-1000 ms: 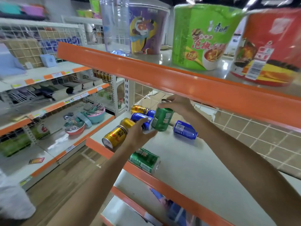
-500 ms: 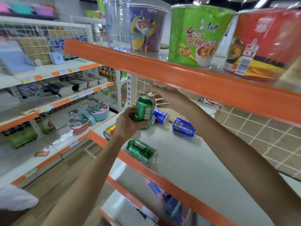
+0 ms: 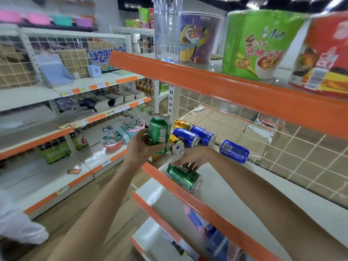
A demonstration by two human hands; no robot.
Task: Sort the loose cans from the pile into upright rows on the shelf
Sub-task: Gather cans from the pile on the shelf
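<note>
At the shelf edge, left hand (image 3: 140,147) grips an upright green can (image 3: 159,133); right hand's (image 3: 190,157) grasp is blurred.

On the shelf (image 3: 235,187), a heap of cans (image 3: 190,135) lies on its side at the back left corner against the wire back panel (image 3: 282,147), with one lone can (image 3: 234,151) lying just right of the heap. A fallen can (image 3: 184,178) lies in front of the heap at the shelf's front edge, under the right hand (image 3: 190,159). Left of the heap, the left hand (image 3: 140,147) holds an upright can (image 3: 158,133) above the shelf's left end.
</note>
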